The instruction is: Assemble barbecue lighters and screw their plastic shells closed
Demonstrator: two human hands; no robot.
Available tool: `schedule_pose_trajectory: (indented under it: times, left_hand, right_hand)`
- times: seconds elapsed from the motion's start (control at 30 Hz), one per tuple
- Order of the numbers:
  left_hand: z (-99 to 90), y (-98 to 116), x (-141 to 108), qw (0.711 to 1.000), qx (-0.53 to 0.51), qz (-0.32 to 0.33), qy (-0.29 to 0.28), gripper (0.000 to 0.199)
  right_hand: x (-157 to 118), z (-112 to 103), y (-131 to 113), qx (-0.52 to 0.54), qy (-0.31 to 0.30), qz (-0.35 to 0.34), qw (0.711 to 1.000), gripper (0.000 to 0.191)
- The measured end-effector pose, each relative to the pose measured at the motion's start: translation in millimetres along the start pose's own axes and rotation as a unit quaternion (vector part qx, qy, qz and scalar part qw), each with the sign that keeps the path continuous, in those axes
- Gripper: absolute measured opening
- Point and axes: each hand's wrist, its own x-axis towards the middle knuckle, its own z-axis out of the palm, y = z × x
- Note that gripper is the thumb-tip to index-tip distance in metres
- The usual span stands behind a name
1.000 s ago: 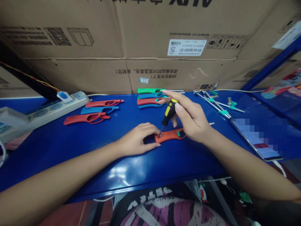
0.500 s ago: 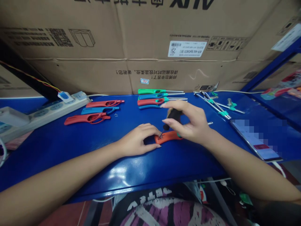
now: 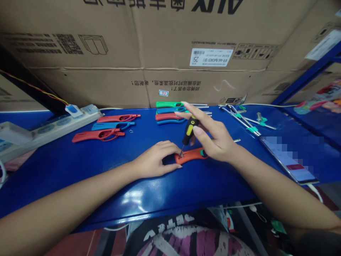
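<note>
An orange long-necked gas lighter [image 3: 192,154] lies flat on the blue table, its left end pinched between the thumb and fingers of my left hand [image 3: 157,159]. In my right hand [image 3: 217,140] is a black-and-yellow screwdriver [image 3: 190,130], tilted, its tip down at the lighter's left end. My thumb and some fingers are on the handle while the upper fingers reach out past it. A green part [image 3: 203,153] shows near the lighter's right end, which my right hand partly covers. Behind my right hand lies a stack with a green lighter [image 3: 165,105] on top.
Red and blue lighter casings [image 3: 113,125] lie at left beside tiny screws [image 3: 131,131] and a power strip [image 3: 53,128]. Metal tubes with green parts [image 3: 246,122] are at back right, near a phone [image 3: 289,161]. A cardboard box [image 3: 119,80] stands behind.
The screwdriver handle has turned, so its yellow side now shows, and my right fingers have spread further out. My left hand and the orange lighter stay in place.
</note>
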Motion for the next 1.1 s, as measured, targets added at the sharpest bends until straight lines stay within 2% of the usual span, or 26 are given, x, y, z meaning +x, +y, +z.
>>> schedule_pose_trajectory:
  times: [0.07, 0.1, 0.23, 0.3, 0.43, 0.53, 0.6, 0.73, 0.8, 0.87, 0.93, 1.1]
  left_hand:
    - [0.1, 0, 0, 1.0, 0.008, -0.001, 0.001, 0.022]
    - [0.3, 0, 0, 1.0, 0.012, -0.001, 0.003, 0.021]
    - [0.6, 1, 0, 1.0, 0.015, 0.004, 0.01, 0.02]
    - [0.4, 1, 0, 1.0, 0.016, 0.005, 0.011, 0.02]
    - [-0.2, 2, 0, 1.0, 0.02, 0.001, 0.007, 0.02]
    - [-0.2, 2, 0, 1.0, 0.016, 0.003, 0.01, 0.02]
    - [-0.1, 1, 0, 1.0, 0.013, 0.001, 0.01, 0.02]
    - [0.0, 1, 0, 1.0, 0.017, 0.0, 0.005, 0.021]
    - [0.3, 1, 0, 1.0, 0.023, 0.005, 0.012, 0.02]
    - [0.7, 1, 0, 0.999, 0.025, 0.007, 0.018, 0.02]
    - [1.0, 1, 0, 1.0, 0.024, 0.006, 0.019, 0.019]
    - [1.8, -1, -1, 1.0, 0.013, -0.001, 0.009, 0.022]
  right_hand:
    - [0, 2, -2, 0.057, -0.023, 0.018, 0.998, 0.052]
    - [-1, 3, -2, 0.051, -0.009, 0.009, 0.999, 0.05]
    - [-3, 3, -4, -0.111, 0.091, -0.096, 0.985, 0.045]
    - [-3, 3, -5, -0.11, 0.08, -0.104, 0.985, 0.047]
    - [0, 3, -8, 0.01, 0.027, -0.035, 0.999, 0.045]
    - [0, 1, -6, -0.056, 0.077, -0.092, 0.991, 0.038]
    - [0, -2, -5, -0.099, 0.083, -0.125, 0.984, 0.039]
    - [0, -2, -7, 0.012, 0.008, -0.041, 0.999, 0.044]
    - [1, -1, -9, 0.024, 0.029, -0.04, 0.999, 0.038]
    - [1, 0, -10, -0.032, 0.075, -0.086, 0.993, 0.036]
    - [1, 2, -10, -0.066, 0.092, -0.117, 0.987, 0.039]
    - [-1, 7, -14, 0.083, 0.032, -0.016, 0.996, 0.043]
